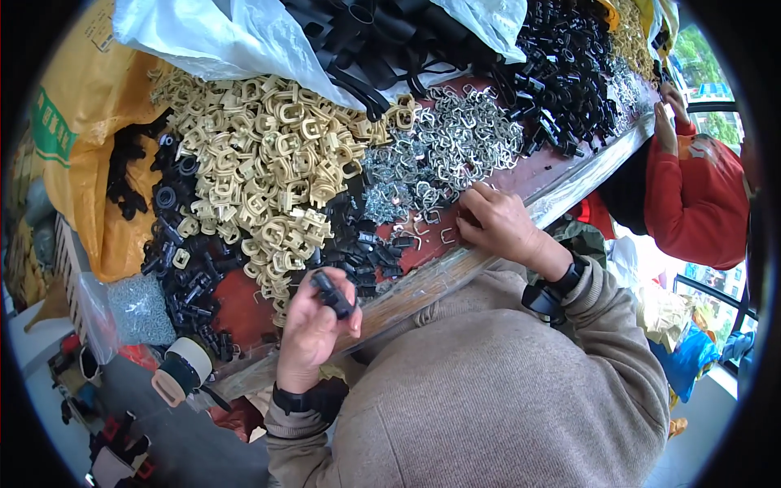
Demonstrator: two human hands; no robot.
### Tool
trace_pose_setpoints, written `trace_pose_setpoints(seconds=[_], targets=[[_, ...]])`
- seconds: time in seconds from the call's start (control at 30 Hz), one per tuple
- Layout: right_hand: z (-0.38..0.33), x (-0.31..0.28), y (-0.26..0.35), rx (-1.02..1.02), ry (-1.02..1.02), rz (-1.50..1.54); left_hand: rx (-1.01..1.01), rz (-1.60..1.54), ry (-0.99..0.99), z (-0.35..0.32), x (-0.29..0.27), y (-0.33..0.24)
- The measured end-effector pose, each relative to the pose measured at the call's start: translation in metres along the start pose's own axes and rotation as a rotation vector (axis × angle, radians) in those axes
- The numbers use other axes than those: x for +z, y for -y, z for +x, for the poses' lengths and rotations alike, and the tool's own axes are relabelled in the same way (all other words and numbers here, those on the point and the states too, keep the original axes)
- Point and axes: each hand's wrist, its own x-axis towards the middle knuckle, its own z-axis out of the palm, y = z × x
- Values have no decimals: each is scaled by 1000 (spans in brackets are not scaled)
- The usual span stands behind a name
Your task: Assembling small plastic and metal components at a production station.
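Observation:
My left hand holds a small black plastic part between thumb and fingers, just in front of the red table's wooden front edge. My right hand rests on the tabletop with its fingertips down among loose silver metal clips; whether it grips one is hidden. A big heap of beige plastic buckles lies to the left of the clips. Small black plastic parts are scattered between the two hands.
More black parts pile up at the table's left end and at the far right. White plastic bags and a yellow sack stand behind. Another person in a red sleeve works at the right.

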Motion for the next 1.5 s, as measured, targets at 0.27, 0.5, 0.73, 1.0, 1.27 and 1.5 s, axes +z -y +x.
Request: trace_pose_setpoints(seconds=[0.27,0.5,0.73,1.0,1.27,1.5], targets=[[-4,9,-5,-128,-93,97,-162,22,95,26,8,7],[-10,-4,0,-152,-125,298,-164,53,-16,35,22,19],[-11,-24,34,-310,-110,524,-204,76,54,45,30,37],[5,-11,43,-480,-120,402,-291,8,59,53,28,37],[12,-3,44,-501,-72,347,-257,176,4,53,26,39],[-2,-6,46,-419,-46,383,-252,304,110,42,36,43]])
